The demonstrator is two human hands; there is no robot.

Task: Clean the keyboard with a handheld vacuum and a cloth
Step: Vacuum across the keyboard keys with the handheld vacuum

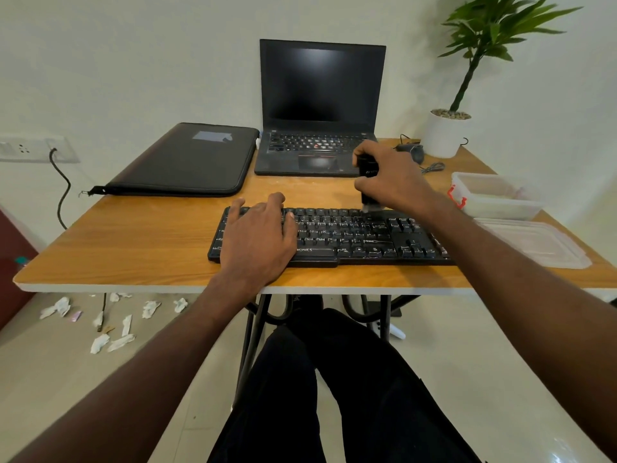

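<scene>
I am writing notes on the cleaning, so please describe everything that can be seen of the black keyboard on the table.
The keyboard is black, full-size, plastic-looking, with pale key legends and part of a brand name printed on its front edge. It lies flat near the front edge of the wooden table. The left hand rests flat on its left keys. The right hand holds a dark handheld vacuum upright, nozzle down on the upper key rows.

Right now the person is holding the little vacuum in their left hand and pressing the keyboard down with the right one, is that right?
Not quite. The head view shows the hands swapped: the right hand holds the little vacuum, and the left hand presses down the keyboard.
</scene>
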